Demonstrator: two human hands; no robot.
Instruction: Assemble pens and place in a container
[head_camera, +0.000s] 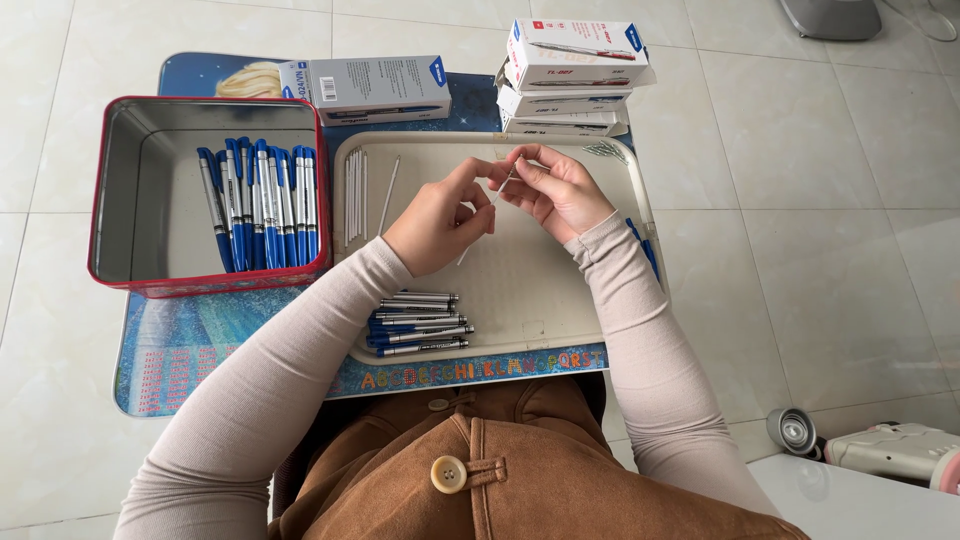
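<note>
Pens in red tin, boxes behind tray

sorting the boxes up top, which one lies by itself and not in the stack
The grey box, lying flat behind the red tin, stands alone. The white boxes sit to its right, piled on one another, the top one with its flap open.

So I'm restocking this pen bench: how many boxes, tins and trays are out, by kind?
Grey pen box: 1
White pen boxes, stacked: about 4, since the lower ones overlap
Red tin holding blue pens: 1
Beige tray under the hands: 1
Total: about 7 containers
</note>
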